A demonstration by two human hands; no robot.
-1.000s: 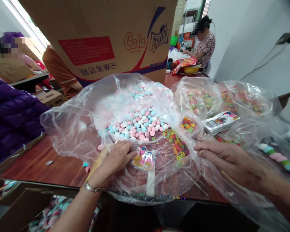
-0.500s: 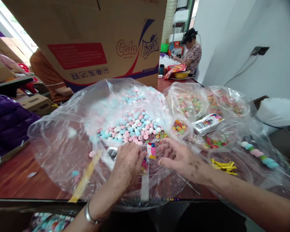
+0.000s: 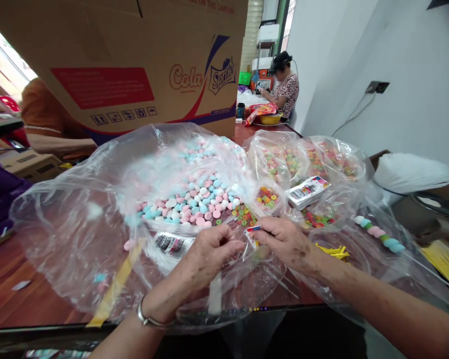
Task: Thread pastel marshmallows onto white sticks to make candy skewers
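A small clear plastic bag with a colourful printed top [image 3: 252,234] is between my two hands, above the clear plastic sheeting. My right hand [image 3: 284,240] pinches its right side between thumb and fingers. On the left, the thumb and fingers of my left hand [image 3: 217,245] are closed at the bag's other edge; that grip is partly hidden. Just beyond my hands lies a heap of pink, blue and white candies [image 3: 198,199]. Small coloured ring candies [image 3: 243,215] sit at the heap's right. Beside my left hand is a stack of printed bags [image 3: 172,243].
A large cardboard box [image 3: 153,65] stands behind the heap. On the right are bags of ring candies [image 3: 314,157], another printed stack [image 3: 309,192], yellow ties [image 3: 333,251] and a candy skewer [image 3: 379,234]. One person [image 3: 286,87] sits at the back; another person's arm [image 3: 60,142] shows left.
My right hand, open before, has moved in and closed on the printed bag. My left hand has shifted slightly, uncovering more of the printed stack. The view has turned a little right.
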